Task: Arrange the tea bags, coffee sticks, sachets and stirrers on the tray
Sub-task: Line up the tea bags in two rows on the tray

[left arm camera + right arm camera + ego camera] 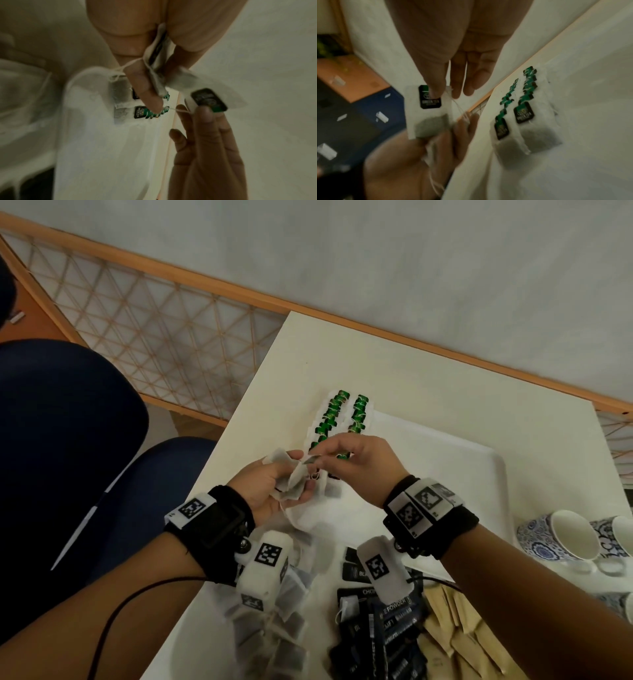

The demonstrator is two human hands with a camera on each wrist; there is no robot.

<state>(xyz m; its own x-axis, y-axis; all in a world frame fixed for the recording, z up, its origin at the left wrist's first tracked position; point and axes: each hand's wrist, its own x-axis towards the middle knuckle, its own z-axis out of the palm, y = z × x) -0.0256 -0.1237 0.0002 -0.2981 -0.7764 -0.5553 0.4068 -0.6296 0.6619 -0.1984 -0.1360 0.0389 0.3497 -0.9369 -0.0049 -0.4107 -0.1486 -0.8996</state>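
Observation:
My left hand [297, 475] [161, 75] grips a small bunch of white tea bags [291, 481] [157, 54] above the tray's left end. My right hand [318, 457] [443, 93] pinches one tea bag [428, 119] by its black and green tag [209, 100] and holds it next to the bunch. Strings run between this bag and the left hand. On the white tray [445, 460] lie two neat rows of tea bags [342, 416] [523, 115] with green tags, overlapping like tiles. The near end of the rows is hidden behind my hands in the head view.
A loose heap of tea bags [274, 631] lies on the white table near me, beside dark coffee sticks [380, 628] and tan sachets [459, 642]. Blue patterned cups [565, 539] stand on the right. A blue chair [68, 422] is on the left.

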